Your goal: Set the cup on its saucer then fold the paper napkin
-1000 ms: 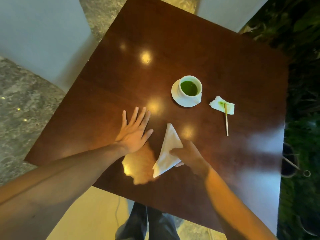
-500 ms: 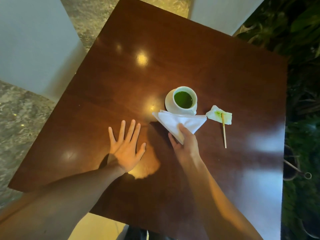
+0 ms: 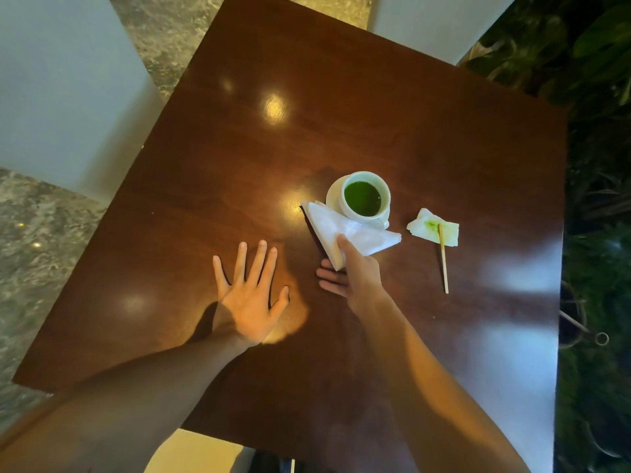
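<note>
A white cup [image 3: 365, 199] of green drink stands on its white saucer [image 3: 333, 201] near the middle of the dark wooden table [image 3: 375, 107]. A white paper napkin [image 3: 345, 233], folded into a triangle, lies just in front of the saucer, its far edge touching or overlapping the saucer's rim. My right hand [image 3: 355, 274] pinches the napkin's near corner, thumb on top and fingers beneath. My left hand [image 3: 251, 295] rests flat on the table to the left, fingers spread, holding nothing.
A crumpled, green-stained tissue [image 3: 433, 228] with a wooden stir stick [image 3: 443, 257] lies right of the cup. Pale chairs [image 3: 65, 83] stand beyond the table's left and far sides. Dark plants [image 3: 597, 131] line the right edge.
My right hand carried the folded napkin from the table's near side up to the saucer, turning it so its long edge faces the cup. The left hand stayed flat.
</note>
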